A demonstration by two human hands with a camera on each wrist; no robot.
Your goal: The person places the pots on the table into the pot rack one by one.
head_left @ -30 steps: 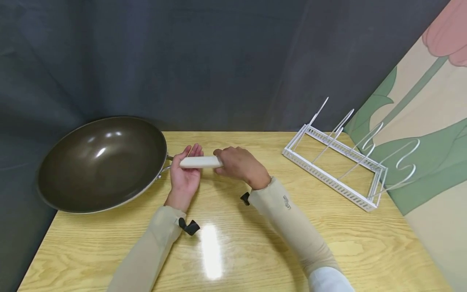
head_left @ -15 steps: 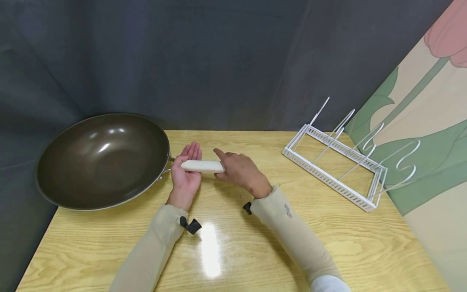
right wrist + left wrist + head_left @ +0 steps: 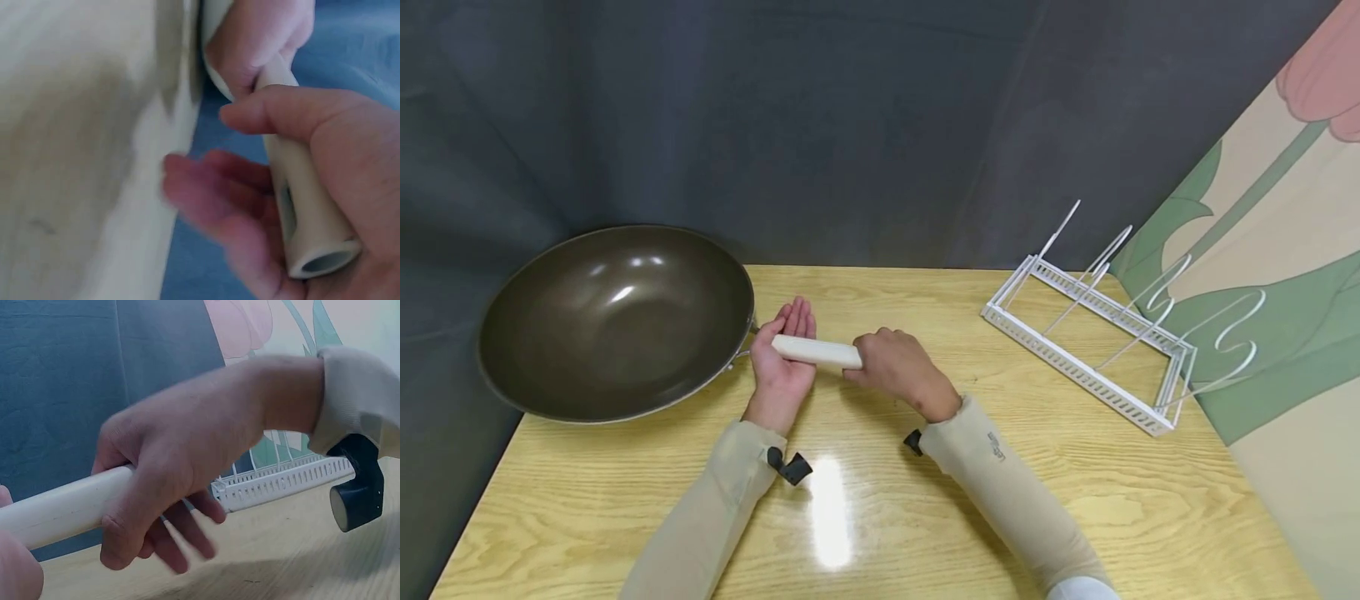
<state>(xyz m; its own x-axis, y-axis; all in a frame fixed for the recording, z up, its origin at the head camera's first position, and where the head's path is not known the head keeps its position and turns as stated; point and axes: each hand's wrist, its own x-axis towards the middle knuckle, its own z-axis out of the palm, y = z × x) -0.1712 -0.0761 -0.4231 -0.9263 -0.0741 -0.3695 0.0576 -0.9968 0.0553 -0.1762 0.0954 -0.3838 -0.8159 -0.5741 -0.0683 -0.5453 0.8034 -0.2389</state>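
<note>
A large wok (image 3: 617,325) with a dark brown inside is held at the left of the head view, its cream handle (image 3: 820,352) pointing right. The left hand (image 3: 782,367) lies palm up under the handle near the wok, fingers extended, thumb hooked over it. At the far end, the right hand (image 3: 898,371) holds the handle from above. In the left wrist view, the right hand's thumb is on the near side and several fingers hang loosely below. The handle's hollow end (image 3: 325,262) shows against the right palm.
A white wire rack (image 3: 1082,342) with upright dividers stands on the wooden table (image 3: 985,492) at the right. Behind the table hangs a dark curtain (image 3: 865,133). A floral panel (image 3: 1292,275) borders the right side.
The wok has risen slightly in the head view, and the handle's right end has dipped. The right index finger, stretched out half a second ago, is now bent over the handle.
</note>
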